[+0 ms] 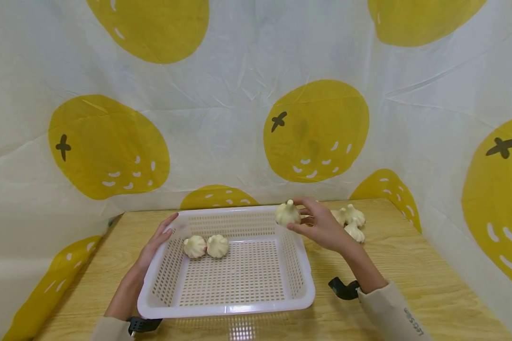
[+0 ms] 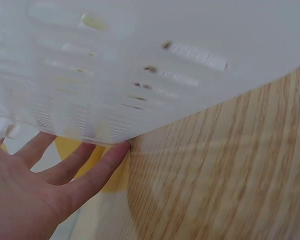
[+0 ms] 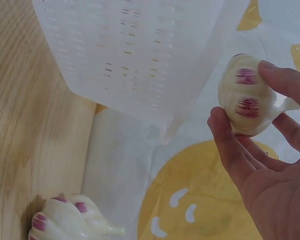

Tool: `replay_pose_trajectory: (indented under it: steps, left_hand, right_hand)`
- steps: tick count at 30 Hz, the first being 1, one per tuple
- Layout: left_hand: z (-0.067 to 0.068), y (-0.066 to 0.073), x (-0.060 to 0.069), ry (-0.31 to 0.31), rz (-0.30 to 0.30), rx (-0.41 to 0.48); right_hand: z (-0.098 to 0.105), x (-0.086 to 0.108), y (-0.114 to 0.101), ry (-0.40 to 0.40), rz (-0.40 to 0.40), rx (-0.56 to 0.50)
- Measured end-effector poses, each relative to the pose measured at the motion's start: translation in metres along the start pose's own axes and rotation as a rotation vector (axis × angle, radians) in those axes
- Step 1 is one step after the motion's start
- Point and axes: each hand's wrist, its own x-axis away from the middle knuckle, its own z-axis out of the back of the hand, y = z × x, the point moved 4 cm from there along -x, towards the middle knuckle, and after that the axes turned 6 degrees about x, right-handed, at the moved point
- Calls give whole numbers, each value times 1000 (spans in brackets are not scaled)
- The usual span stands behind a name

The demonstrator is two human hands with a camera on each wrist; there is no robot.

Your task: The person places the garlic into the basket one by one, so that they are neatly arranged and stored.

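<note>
A white plastic basket [image 1: 226,310] with slotted walls stands on the wooden table. At its left rim is my left hand [image 1: 155,244], thumb over the edge and fingers along the outer wall; the left wrist view shows those fingers [image 2: 107,167] against the wall. Above the basket's far right corner, my right hand [image 1: 322,227] holds a garlic bulb [image 1: 288,214] between thumb and fingers. Purple streaks mark this garlic bulb [image 3: 247,95] in the right wrist view. Two other garlic bulbs [image 1: 217,246] lie side by side inside the basket, toward its far left.
Several more garlic bulbs [image 1: 355,232] lie in a group on the table [image 1: 409,265], right of the basket and beyond my right forearm. Behind the table hangs a pale curtain [image 1: 222,147] printed with yellow fruit.
</note>
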Motion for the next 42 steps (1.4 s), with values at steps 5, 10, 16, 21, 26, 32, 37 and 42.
replay_pose_trajectory:
  steps: [5,10,16,21,26,32,37,42]
  left_hand:
    - [-1,0,1,7,8,3]
    - [0,-1,0,11,3,-6]
    - [1,-2,-1,7,11,-13]
    - [1,-1,-3,-1,5,-9]
    - [1,0,-2,-3,0,-5]
    - [2,-2,0,-1,-7,-12]
    - [2,-2,-1,11,-5,-16]
    - [2,-2,-2,4,-20,-5]
  right_hand:
    - [-3,-5,-8,-50,-8,18]
    - [-5,-12,-20,-91,19,56]
    - [-9,-23,-28,-148,44,62]
    - [-10,-30,-34,-162,57,89]
    - [-13,-37,-38,-189,50,126]
    - [-18,-46,-43,-231,96,139]
    - [-22,-54,-47,-265,88,143]
    - [-26,-63,-50,-301,97,134]
